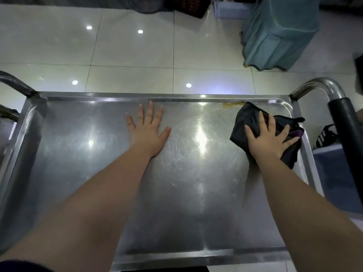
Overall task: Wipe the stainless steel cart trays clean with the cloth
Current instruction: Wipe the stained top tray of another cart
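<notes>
At the left edge, a bent metal handle [18,83] rises from the corner of the cart. The steel tray [78,163] fills the middle of the view, and lamp reflections shine on it. The left hand [147,130] lies flat on the tray, a little left of the centre and near the far rim, with straight fingers slightly spread and holding nothing. Further right, a yellowish smear [233,104] sits along the far rim. The black cloth [248,118] lies in the far right corner of the tray, and its tip touches the smear. The right hand [269,137] presses on the cloth with fingers straight and spread wide. At the right, a second handle [322,84] carries a black grip [345,124]. Behind the cart, a teal cover [279,32] stands on the tiled floor [137,48].
</notes>
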